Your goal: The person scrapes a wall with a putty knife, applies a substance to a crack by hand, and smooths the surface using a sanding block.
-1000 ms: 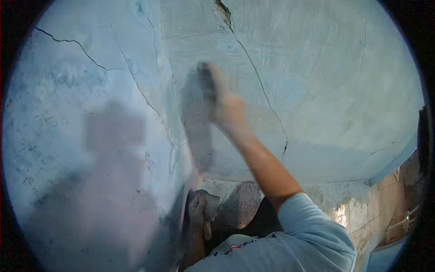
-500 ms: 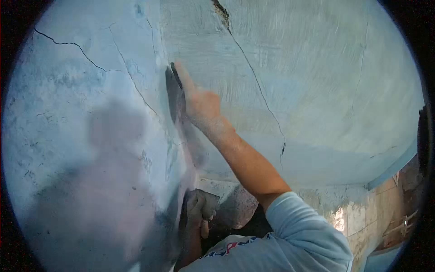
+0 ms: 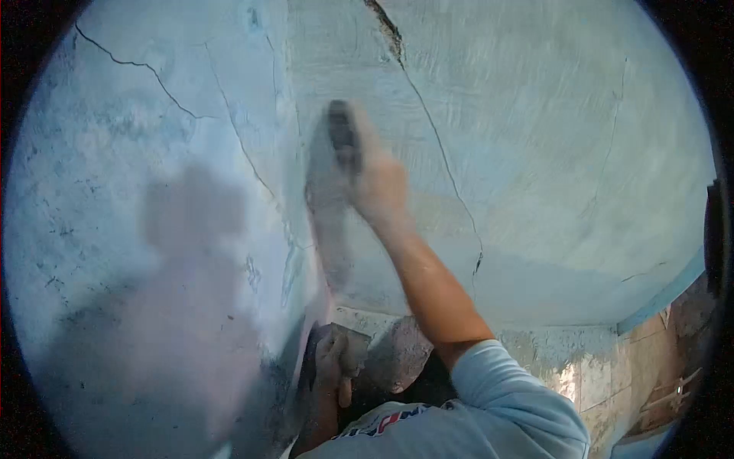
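Observation:
My right hand (image 3: 380, 183), smeared by motion, is raised against the greenish wall (image 3: 520, 153), just right of the inner corner. Its fingers are closed on a dark flat tool (image 3: 342, 130), whose long face is turned partly toward me and whose exact kind is blurred. Low in the view, near the foot of the corner, my left hand (image 3: 327, 353) is wrapped round a putty knife (image 3: 353, 350) with a broad grey blade. A tan rounded end, like a handle, pokes out below those fingers.
A dark crack (image 3: 440, 141) runs down the right wall from a broken hole (image 3: 388, 32). The bluish left wall (image 3: 92, 183) has thinner cracks and bears my shadow. A rough grey lump (image 3: 401, 356) lies at the wall's foot. Tiled floor (image 3: 600, 379) shows lower right.
My right hand and the dark tool have moved right, away from the corner, and the tool has turned to show more of its face. My left hand keeps its grip low down.

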{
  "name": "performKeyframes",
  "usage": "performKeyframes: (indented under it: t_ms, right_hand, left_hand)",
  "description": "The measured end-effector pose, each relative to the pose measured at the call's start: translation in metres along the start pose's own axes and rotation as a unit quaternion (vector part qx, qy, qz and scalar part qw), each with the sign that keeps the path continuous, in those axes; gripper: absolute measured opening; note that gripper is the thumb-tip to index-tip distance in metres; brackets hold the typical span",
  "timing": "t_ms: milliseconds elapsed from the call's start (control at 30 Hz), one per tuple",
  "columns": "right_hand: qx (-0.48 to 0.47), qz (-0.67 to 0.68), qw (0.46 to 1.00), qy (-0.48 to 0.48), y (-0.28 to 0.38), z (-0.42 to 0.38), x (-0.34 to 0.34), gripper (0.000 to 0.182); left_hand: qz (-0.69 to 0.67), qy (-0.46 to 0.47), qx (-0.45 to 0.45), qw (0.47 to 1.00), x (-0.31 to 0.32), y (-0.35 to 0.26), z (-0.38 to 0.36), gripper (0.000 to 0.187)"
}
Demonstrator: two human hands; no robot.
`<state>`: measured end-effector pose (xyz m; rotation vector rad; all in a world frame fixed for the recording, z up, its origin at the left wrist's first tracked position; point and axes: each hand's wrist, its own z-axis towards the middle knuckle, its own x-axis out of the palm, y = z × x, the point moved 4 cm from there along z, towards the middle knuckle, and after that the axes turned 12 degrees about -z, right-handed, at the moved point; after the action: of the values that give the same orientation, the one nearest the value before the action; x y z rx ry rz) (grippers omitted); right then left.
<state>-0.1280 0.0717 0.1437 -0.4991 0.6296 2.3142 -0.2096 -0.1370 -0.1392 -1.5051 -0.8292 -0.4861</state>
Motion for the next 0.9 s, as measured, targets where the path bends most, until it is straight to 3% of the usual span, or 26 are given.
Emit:
performKeyframes:
  t_ms: [33,100,133,200,233,267,333,400,433,533,600,667,700,833,900]
  right_hand:
    - [-0.027,0.017,0.996,-0.087,-0.017,-0.010,-0.019,0.066]
    - [0.002,0.046,0.983,-0.180,-0.048,-0.025,-0.061,0.085]
    - [0.038,0.110,0.977,-0.179,-0.054,-0.026,-0.056,0.083]
    - [0.038,0.022,0.995,-0.092,-0.032,-0.023,-0.034,0.079]
    - [-0.013,0.047,0.995,-0.082,-0.019,-0.013,0.001,0.080]
    - [0.003,0.042,0.999,0.029,0.009,0.000,0.020,0.085]
    - [0.013,0.042,0.999,0.032,0.022,0.007,0.030,0.088]
    - [0.010,0.077,0.997,-0.032,0.009,0.003,0.015,0.087]
    - [-0.025,0.047,0.991,-0.125,-0.013,-0.004,0.002,0.085]
    - [0.034,0.116,0.972,-0.200,-0.051,-0.023,-0.047,0.081]
    - [0.006,0.041,0.981,-0.189,-0.021,-0.019,-0.037,0.068]
    - [-0.053,0.052,0.992,-0.098,0.017,0.010,0.017,0.074]
    - [-0.030,0.036,0.999,-0.008,0.033,0.018,0.032,0.075]
    - [-0.030,0.046,0.996,-0.073,-0.008,0.010,-0.007,0.072]
    - [0.012,0.044,0.984,-0.172,-0.042,-0.004,-0.065,0.074]
  left_hand:
    - [0.001,0.003,0.002,1.000,-0.003,0.001,0.000,0.030]
    - [0.003,0.003,0.001,1.000,-0.024,0.011,0.000,0.030]
    - [0.002,0.005,-0.005,1.000,-0.031,0.013,0.000,0.030]
    - [0.000,0.006,-0.015,1.000,-0.038,0.017,-0.002,0.030]
    - [0.001,0.006,-0.019,1.000,-0.036,0.017,-0.002,0.030]
    - [0.001,0.010,-0.021,1.000,-0.030,0.013,-0.005,0.030]
    - [0.006,0.017,-0.017,1.000,-0.017,0.008,-0.005,0.030]
    - [0.003,0.022,-0.011,1.000,-0.019,0.010,-0.006,0.030]
    - [0.005,0.024,-0.010,1.000,-0.026,0.014,-0.008,0.030]
    - [0.008,0.025,-0.008,1.000,-0.044,0.017,-0.010,0.030]
    - [0.007,0.022,-0.012,1.000,-0.049,0.019,-0.010,0.030]
    - [0.003,0.024,-0.016,1.000,-0.041,0.018,-0.010,0.030]
    - [0.001,0.024,-0.017,1.000,-0.031,0.016,-0.011,0.030]
    - [0.033,0.070,-0.027,0.997,-0.005,0.005,-0.010,0.032]
    - [0.007,0.099,-0.012,0.995,-0.052,0.040,-0.001,0.032]
